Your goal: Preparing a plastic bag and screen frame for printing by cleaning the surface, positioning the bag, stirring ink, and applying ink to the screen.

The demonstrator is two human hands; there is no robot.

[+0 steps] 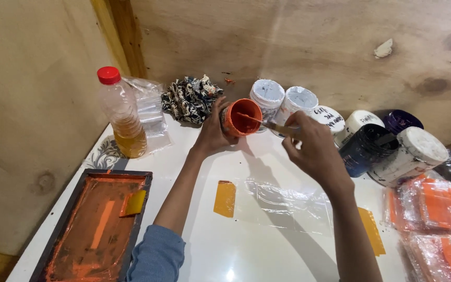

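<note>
My left hand (212, 133) grips an open jar of orange paint (241, 118), tilted toward me above the white table (236, 245). My right hand (311, 149) holds a thin wooden stick (259, 121) whose tip reaches into the jar's mouth. Just beyond the jar stand two white-lidded tubs (267, 94).
A row of paint tubs (387, 146), white and dark blue, runs to the right. A red-capped bottle of amber liquid (123, 115) and a patterned rag (191, 99) are at the back left. An orange-smeared screen frame with a yellow squeegee (97, 224) lies left. Clear plastic sheet (283, 203), yellow strips, bagged orange items (439, 219).
</note>
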